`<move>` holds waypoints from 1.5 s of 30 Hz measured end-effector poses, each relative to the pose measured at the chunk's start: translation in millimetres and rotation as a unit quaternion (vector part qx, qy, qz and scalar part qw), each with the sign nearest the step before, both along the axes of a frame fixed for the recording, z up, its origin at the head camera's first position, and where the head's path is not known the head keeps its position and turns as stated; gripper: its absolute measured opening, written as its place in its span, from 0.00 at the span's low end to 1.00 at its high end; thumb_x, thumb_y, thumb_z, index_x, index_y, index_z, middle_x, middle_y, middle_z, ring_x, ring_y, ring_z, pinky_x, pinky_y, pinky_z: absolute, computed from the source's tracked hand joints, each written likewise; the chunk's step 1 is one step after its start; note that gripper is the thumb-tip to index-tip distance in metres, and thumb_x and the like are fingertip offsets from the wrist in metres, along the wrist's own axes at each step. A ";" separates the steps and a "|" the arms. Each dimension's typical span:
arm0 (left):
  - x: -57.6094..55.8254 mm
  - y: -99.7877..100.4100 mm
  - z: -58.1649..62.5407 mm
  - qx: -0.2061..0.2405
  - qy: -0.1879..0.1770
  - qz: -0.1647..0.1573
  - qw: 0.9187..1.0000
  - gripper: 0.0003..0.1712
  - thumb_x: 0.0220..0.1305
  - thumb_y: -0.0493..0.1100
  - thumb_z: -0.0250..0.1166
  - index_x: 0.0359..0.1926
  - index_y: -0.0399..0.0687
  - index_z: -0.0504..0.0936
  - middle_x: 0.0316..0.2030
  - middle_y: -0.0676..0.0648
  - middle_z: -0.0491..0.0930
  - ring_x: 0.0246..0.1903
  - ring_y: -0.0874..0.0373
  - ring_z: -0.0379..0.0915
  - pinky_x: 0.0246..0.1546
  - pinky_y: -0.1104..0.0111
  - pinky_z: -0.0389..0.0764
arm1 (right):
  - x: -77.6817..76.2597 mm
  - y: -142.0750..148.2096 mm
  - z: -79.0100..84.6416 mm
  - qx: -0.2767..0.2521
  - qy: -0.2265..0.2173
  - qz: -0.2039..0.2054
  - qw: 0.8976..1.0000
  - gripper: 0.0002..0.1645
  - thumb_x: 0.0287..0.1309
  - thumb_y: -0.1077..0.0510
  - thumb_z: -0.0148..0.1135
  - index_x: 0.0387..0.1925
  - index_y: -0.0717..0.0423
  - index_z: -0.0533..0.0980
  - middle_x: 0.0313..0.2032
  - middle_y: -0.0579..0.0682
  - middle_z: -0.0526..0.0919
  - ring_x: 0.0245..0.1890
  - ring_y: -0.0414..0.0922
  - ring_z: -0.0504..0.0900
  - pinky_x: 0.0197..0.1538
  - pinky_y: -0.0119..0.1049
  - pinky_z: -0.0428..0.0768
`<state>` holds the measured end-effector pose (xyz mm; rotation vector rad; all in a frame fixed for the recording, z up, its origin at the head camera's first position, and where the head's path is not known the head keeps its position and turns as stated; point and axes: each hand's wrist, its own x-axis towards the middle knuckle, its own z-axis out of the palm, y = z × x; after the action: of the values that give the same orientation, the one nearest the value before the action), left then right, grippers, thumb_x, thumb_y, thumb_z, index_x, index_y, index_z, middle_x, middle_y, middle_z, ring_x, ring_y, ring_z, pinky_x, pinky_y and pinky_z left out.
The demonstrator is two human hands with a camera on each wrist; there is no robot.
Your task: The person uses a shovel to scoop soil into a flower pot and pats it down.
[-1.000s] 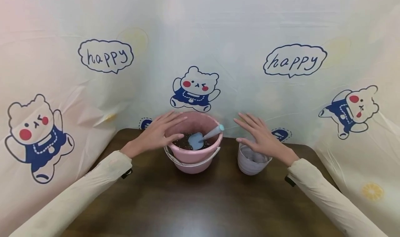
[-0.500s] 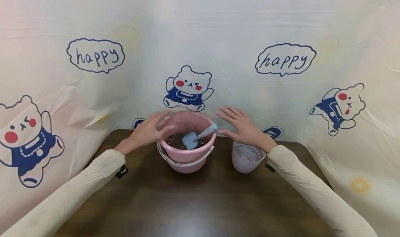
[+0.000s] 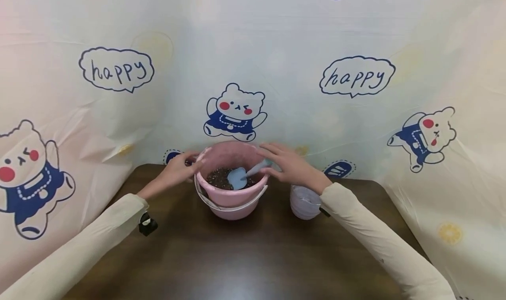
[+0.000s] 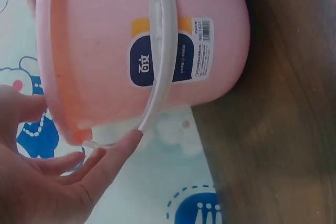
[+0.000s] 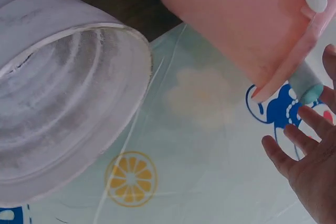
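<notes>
In the head view, a pink bucket (image 3: 233, 199) of dark soil (image 3: 218, 176) stands on the table, its white handle (image 4: 168, 40) hanging at the front. Inside leans a light-blue trowel (image 3: 237, 178), blade on the soil. My left hand (image 3: 178, 169) holds the bucket's left rim, thumb over the edge and fingers curled below it; one fingertip lies against the handle in the left wrist view. At the right rim, my right hand (image 3: 296, 166) hovers with fingers spread, overlapping the end of the trowel's grip. A whitish ribbed pot (image 3: 303, 203) stands under the right wrist.
The dark wooden table (image 3: 221, 256) extends in front of the bucket. Behind it and at both sides hangs a printed cloth (image 3: 292, 49) with cartoon bears. The pot sits to the right of the bucket, a gap between them.
Both hands have come down to the bucket; the right moved left from above the pot. The left hand's fingers have closed round the rim. The whole view has shifted slightly.
</notes>
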<state>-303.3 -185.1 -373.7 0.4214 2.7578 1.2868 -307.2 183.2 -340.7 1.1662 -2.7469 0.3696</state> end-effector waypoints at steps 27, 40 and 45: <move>-8.2 20.6 14.1 0.229 -0.270 0.033 0.935 0.37 0.79 0.36 0.51 0.82 0.34 0.48 0.75 0.25 0.58 0.58 0.43 0.76 0.47 0.61 0.92 | -0.8 -58.0 11.3 0.175 0.023 -0.031 0.984 0.13 0.68 0.55 0.70 0.50 0.57 0.86 0.51 0.55 0.87 0.55 0.52 0.82 0.64 0.49 0.80; -8.5 25.5 17.0 0.246 -0.294 0.042 0.923 0.35 0.82 0.39 0.52 0.82 0.38 0.51 0.74 0.27 0.59 0.54 0.48 0.78 0.49 0.60 0.91 | -1.3 -61.1 11.1 0.210 0.043 -0.075 0.974 0.11 0.69 0.60 0.67 0.50 0.58 0.84 0.58 0.58 0.83 0.63 0.57 0.77 0.65 0.57 0.79; -6.8 27.5 13.1 0.245 -0.296 0.044 0.922 0.35 0.82 0.39 0.52 0.82 0.38 0.52 0.74 0.27 0.58 0.64 0.41 0.71 0.52 0.59 0.91 | -4.6 -63.7 2.5 0.250 0.142 -0.102 0.952 0.04 0.65 0.61 0.67 0.39 0.54 0.86 0.50 0.57 0.86 0.56 0.56 0.75 0.56 0.53 0.80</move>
<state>-310.0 -157.7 -360.6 -0.0785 1.9658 1.7688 -311.8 119.5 -338.2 0.9098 -2.7308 -0.5078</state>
